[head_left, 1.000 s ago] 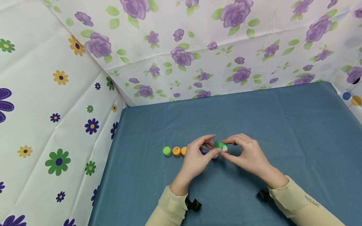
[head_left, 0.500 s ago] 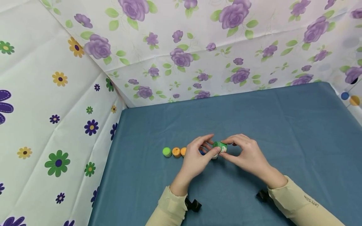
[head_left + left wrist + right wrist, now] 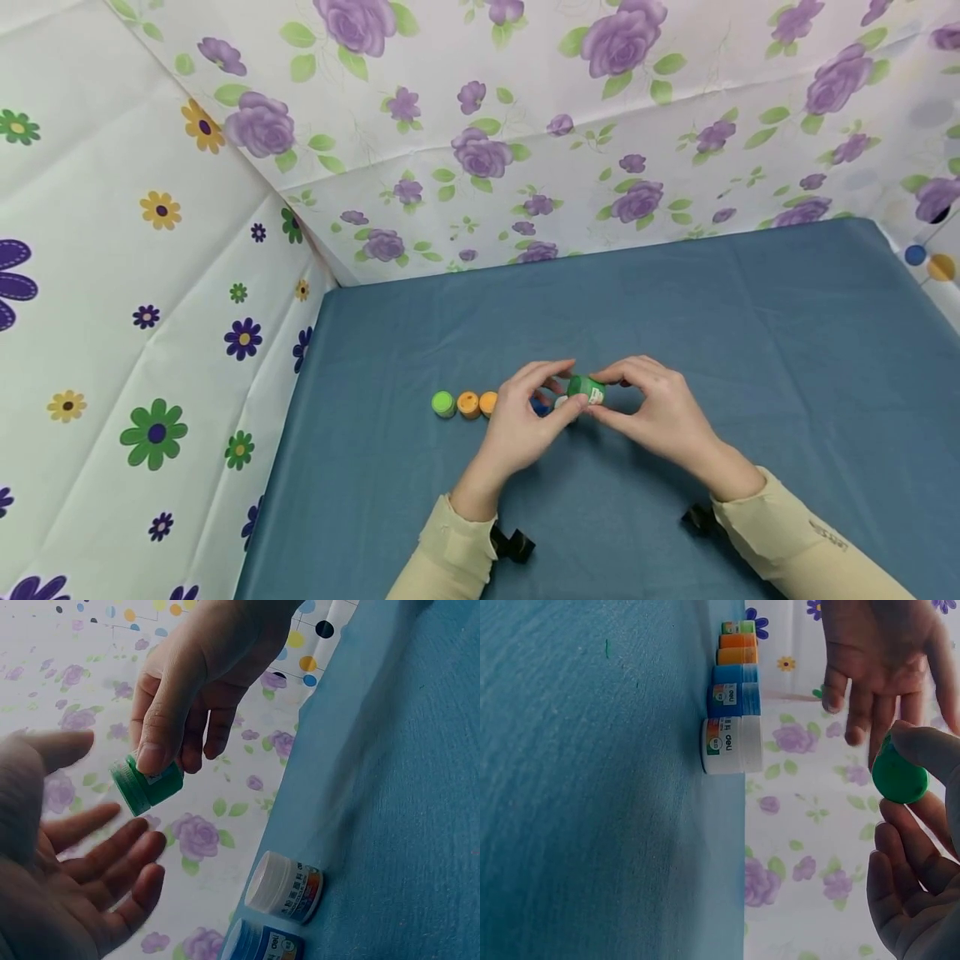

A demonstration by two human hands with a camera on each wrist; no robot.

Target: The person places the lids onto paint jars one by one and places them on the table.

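My right hand (image 3: 660,408) pinches a small green paint jar (image 3: 585,389) between thumb and fingers, held tilted above the table. In the left wrist view the lid of this jar (image 3: 135,787) points toward my left hand (image 3: 90,870). That hand's thumb and fingers are spread around the lid end, with a visible gap to it. Below the hands stands a white paint jar (image 3: 724,745), beside a dark blue paint jar (image 3: 731,700). The head view shows them only in part, behind my left hand.
The row runs left with a lighter blue jar (image 3: 735,673), two orange jars (image 3: 468,405) and a light green jar (image 3: 443,404). A blue cloth (image 3: 375,500) covers the table. Flowered sheets (image 3: 480,150) hang along its back and left side.
The left fingers and thumb have shifted slightly about the lid end, and more of the white jar shows. The right hand keeps its pinch on the green jar, almost in place.
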